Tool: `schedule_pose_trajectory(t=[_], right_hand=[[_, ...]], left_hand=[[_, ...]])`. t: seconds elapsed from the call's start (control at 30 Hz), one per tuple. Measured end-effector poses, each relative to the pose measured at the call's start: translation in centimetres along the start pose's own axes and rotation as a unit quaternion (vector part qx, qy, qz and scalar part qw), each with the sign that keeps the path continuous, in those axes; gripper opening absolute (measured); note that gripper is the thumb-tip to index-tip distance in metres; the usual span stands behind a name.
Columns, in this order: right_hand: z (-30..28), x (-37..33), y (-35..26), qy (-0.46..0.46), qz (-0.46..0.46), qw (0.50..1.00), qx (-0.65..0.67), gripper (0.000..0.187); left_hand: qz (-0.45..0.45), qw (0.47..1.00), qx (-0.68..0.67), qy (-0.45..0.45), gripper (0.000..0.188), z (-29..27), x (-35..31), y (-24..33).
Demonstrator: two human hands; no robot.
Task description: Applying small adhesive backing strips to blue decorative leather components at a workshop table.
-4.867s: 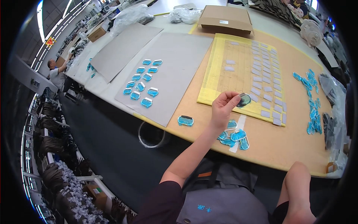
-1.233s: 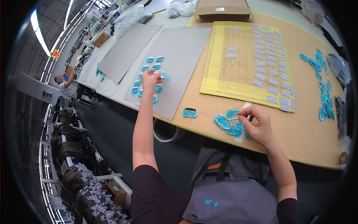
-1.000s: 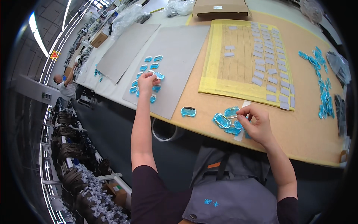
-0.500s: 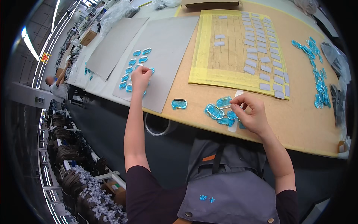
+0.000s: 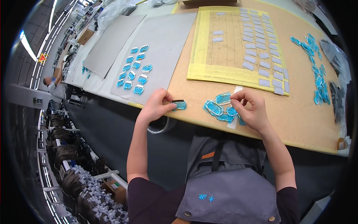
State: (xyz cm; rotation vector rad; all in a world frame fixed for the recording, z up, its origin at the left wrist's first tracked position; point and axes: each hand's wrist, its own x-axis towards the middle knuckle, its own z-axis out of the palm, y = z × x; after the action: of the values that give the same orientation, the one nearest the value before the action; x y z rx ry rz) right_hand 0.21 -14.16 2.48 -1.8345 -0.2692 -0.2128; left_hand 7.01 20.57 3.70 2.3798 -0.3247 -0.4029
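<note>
Blue patch point(image 5: 180, 105): oval, glossy, dark-edged; lies at the table's point(image 5: 298, 119) near edge, touching the left hand's point(image 5: 156, 106) fingertips, which are curled narrow about its left end. Pile of blue patches point(image 5: 220, 109): same kind, just beside the right hand point(image 5: 250, 110), near edge; white strip point(image 5: 235, 112) beneath. Right fingers pinched shut on something small; what, cannot tell. Grey sheet point(image 5: 164, 44): flat, matt, bearing rows of patches point(image 5: 134, 71) toward its left edge. Yellow gridded mat point(image 5: 231, 48): grey rectangular tabs point(image 5: 266, 63).

Cardboard box point(image 5: 209, 1) at top centre was cut off by the frame edge; distant person point(image 5: 52, 86) at left too small to make out
</note>
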Motion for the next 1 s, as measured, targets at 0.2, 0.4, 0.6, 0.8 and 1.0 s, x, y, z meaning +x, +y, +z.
schedule_pose_trajectory(t=[0.2, 0.4, 0.6, 0.8, 1.0], right_hand=[[0.3, -0.2, 0.0, -0.010, 0.000, 1.000, -0.009, 0.010], [0.7, -0.3, -0.4, -0.054, -0.023, 0.998, -0.032, 0.010], [1.4, -0.3, -1.0, -0.076, -0.049, 0.996, -0.009, 0.017], [1.3, -0.8, -0.6, -0.168, -0.033, 0.980, 0.101, 0.024], [1.7, -1.2, 0.5, -0.172, 0.023, 0.929, 0.327, 0.017]], left_hand=[[0.072, 0.989, -0.113, 0.063, 0.018, 3.0, -2.1, 4.1], [0.154, 0.979, -0.041, 0.131, 0.041, 4.4, -3.9, 10.4], [0.215, 0.971, 0.002, 0.109, 0.047, 5.3, -4.1, 12.3], [0.249, 0.963, -0.080, 0.068, 0.049, 6.6, -4.1, 13.9], [0.309, 0.936, -0.133, 0.104, 0.050, 7.3, -4.2, 14.6]])
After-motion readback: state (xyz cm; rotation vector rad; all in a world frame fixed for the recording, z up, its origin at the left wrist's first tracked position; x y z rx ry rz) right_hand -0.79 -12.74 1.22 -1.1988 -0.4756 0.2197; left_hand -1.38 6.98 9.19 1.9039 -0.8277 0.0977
